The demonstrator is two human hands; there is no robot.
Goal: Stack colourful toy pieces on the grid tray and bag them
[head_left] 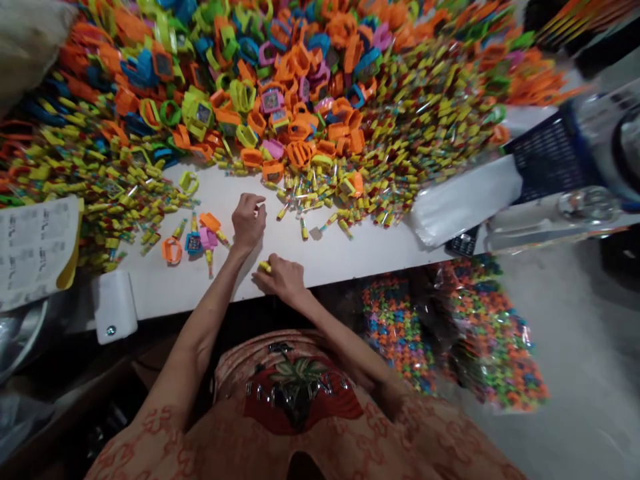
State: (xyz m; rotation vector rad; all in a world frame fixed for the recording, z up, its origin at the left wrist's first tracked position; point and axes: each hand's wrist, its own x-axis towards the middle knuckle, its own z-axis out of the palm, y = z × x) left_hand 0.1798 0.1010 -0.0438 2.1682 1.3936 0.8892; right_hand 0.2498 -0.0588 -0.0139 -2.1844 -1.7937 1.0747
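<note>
My right hand (pixel 285 279) is closed near the table's front edge, with a small yellow tube (pixel 265 267) between its thumb and fingers. Just above and to its left, my left hand (pixel 249 223) hovers over the white table (pixel 320 267). Its fingers are loosely bent, with a gap between forefinger and thumb, and I see nothing in it. Left of that hand lie an orange toy watch (pixel 171 251), a blue toy watch (pixel 193 243) and a pink one (pixel 209 238), with small yellow-ended tubes beside them.
A heap of coloured toy watches (pixel 300 127) covers the back, with yellow tubes (pixel 425 113) piled around it. White plastic bags (pixel 465 200) and a dark blue basket (pixel 545 153) are at right. A white box-shaped item (pixel 114 307) and a printed sheet (pixel 37 250) are at left. Filled clear bags (pixel 495 333) lie below.
</note>
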